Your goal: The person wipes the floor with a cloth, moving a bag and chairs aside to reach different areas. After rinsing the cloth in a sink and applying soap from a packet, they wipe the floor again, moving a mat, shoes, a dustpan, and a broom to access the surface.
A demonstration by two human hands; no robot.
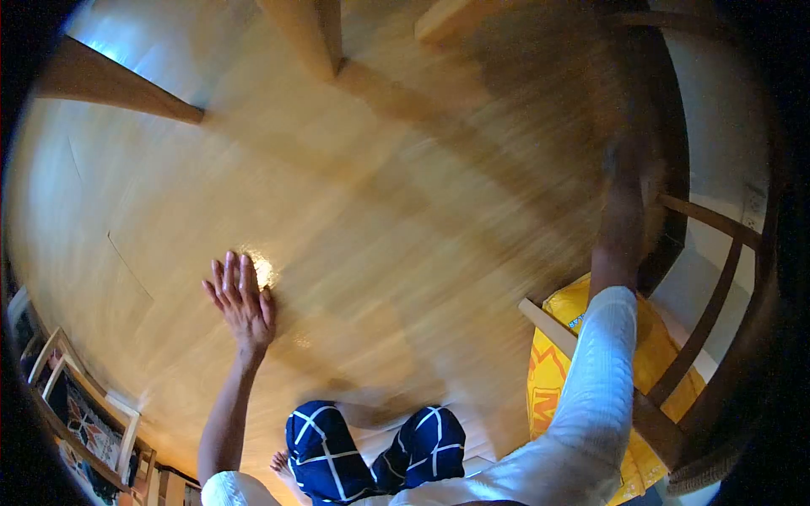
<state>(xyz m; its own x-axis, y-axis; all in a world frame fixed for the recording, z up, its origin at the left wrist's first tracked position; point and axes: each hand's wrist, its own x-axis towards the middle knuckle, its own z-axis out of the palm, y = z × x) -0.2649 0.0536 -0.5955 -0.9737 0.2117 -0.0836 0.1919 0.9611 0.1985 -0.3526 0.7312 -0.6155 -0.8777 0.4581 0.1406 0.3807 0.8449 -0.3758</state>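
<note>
My left hand [243, 302] is stretched out over the shiny wooden floor [380, 219], palm down. Its fingers are extended and somewhat apart, with nothing in them, beside a bright glint on the boards. On the other side, my right hand [629, 160] reaches far forward along the dark edge by the wall. Motion smears that hand, and its fingers blend into the dark background, so I cannot tell whether it holds anything. My right forearm passes over a yellow bag [548, 371] with printed lettering.
Wooden furniture legs [126, 80] come down at the far left and top middle [312, 38]. A wooden chair [704, 320] stands at the right beside the bag. Wooden-framed furniture [89, 396] is at lower left. My knees in dark checked trousers [325, 447] are below.
</note>
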